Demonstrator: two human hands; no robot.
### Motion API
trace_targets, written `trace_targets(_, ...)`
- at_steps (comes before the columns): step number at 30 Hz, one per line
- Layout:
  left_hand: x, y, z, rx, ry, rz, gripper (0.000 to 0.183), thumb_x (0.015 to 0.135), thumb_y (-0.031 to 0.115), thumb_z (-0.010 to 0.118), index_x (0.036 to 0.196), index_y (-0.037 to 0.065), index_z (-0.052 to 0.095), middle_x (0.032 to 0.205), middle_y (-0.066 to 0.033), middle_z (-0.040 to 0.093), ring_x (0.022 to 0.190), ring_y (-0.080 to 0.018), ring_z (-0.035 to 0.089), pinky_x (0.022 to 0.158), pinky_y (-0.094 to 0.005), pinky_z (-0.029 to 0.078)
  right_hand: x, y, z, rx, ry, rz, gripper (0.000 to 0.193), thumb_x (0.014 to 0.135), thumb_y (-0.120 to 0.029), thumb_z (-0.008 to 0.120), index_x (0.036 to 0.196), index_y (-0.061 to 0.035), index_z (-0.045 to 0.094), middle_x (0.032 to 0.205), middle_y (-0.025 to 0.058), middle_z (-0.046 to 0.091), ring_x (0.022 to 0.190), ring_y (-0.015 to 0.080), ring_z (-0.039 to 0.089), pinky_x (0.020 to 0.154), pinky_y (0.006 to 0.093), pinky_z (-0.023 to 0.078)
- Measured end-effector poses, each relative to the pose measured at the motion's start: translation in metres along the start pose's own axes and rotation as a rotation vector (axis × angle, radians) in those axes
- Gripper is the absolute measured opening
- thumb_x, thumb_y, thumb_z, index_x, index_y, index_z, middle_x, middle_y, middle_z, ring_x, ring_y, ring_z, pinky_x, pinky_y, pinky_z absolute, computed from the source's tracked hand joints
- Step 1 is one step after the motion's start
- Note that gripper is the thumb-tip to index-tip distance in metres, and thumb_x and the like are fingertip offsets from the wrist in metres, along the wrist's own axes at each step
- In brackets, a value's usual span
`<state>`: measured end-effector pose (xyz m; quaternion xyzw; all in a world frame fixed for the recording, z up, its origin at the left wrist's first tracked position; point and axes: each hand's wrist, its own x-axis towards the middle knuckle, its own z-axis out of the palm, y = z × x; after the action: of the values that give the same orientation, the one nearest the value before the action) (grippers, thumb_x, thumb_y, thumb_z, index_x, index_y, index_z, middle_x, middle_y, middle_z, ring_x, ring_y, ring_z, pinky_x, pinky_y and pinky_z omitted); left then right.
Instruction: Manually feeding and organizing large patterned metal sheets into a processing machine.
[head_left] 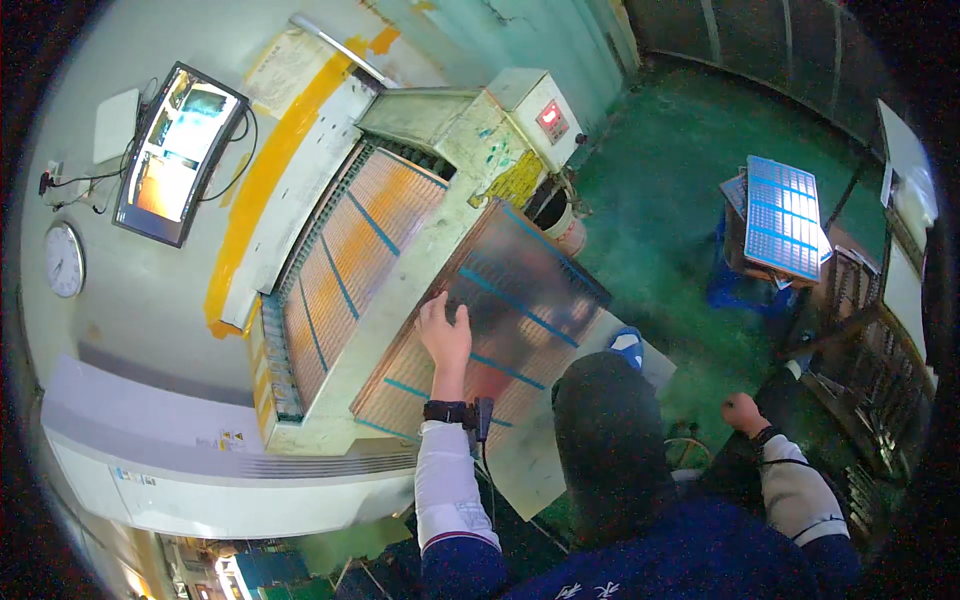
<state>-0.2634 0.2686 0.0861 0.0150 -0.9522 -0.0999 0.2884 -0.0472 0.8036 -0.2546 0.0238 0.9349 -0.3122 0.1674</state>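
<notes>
My left hand (445, 335) is open, thumb and fingers apart, over the left edge of a large copper-coloured panel with blue stripes (510, 330). Whether the fingertips touch the panel I cannot tell. This panel lies tilted beside a pale machine; its middle looks dark and shiny. Inside the machine, a similar striped copper panel (350, 255) rests on rows of rollers (290, 400). Out to the right, my right hand (742, 413) is closed in a fist beside my dark trouser leg, with nothing visible in it.
A control box (540, 115) with a red display tops the machine, above a bucket (565, 225). A stack of blue-striped panels (783, 215) stands on the green floor at right, near a metal rack (860, 370). A monitor (180, 150) hangs at left.
</notes>
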Motion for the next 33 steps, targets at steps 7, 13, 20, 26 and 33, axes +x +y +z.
trace_targets(7,-0.004,0.023,0.004,0.085,0.004,-0.099,0.049,0.073,0.02,0.069,0.118,0.005,0.056,0.115,-0.0123,0.05,0.111,-0.0334,0.043,0.095,-0.0456,0.035,-0.006,-0.015,-0.011,0.085,-0.006,0.05,0.025,0.07,-0.023,0.056,0.069,0.0012,0.062,0.068,0.0245,0.058,0.062,0.0434,0.057,0.059,0.0456,0.048)
trace_targets(13,-0.016,-0.008,-0.004,0.249,0.033,-0.091,0.051,0.073,0.018,0.069,0.12,0.004,0.055,0.118,-0.0122,0.049,0.113,-0.0331,0.041,0.097,-0.0466,0.033,-0.009,-0.032,-0.022,0.225,-0.043,0.057,0.025,0.071,-0.024,0.056,0.076,-0.0001,0.064,0.071,0.0247,0.059,0.065,0.0423,0.059,0.062,0.0475,0.049)
trace_targets(20,-0.02,0.006,-0.001,0.276,0.046,-0.101,0.056,0.073,0.019,0.069,0.124,0.004,0.053,0.121,-0.0114,0.045,0.115,-0.0327,0.039,0.098,-0.0464,0.031,-0.003,-0.004,0.0,0.061,0.054,-0.002,0.023,0.072,-0.023,0.056,0.074,-0.0024,0.066,0.072,0.0238,0.06,0.067,0.0435,0.058,0.062,0.0489,0.048)
trace_targets(26,-0.021,0.008,-0.004,0.293,0.01,-0.135,0.059,0.072,0.02,0.069,0.126,0.004,0.051,0.122,-0.0105,0.045,0.115,-0.0317,0.04,0.096,-0.0458,0.033,-0.002,-0.009,-0.006,-0.012,-0.052,0.02,0.024,0.072,-0.023,0.054,0.077,-0.0031,0.067,0.074,0.0218,0.062,0.067,0.0416,0.06,0.063,0.047,0.049)
trace_targets(33,-0.024,0.002,-0.006,0.25,0.019,-0.119,0.059,0.071,0.017,0.069,0.126,0.005,0.051,0.124,-0.0109,0.047,0.117,-0.0333,0.039,0.096,-0.0481,0.034,-0.002,-0.023,-0.014,0.089,-0.133,0.119,0.029,0.075,-0.029,0.059,0.079,-0.0013,0.067,0.077,0.0231,0.063,0.072,0.042,0.061,0.069,0.0478,0.051)
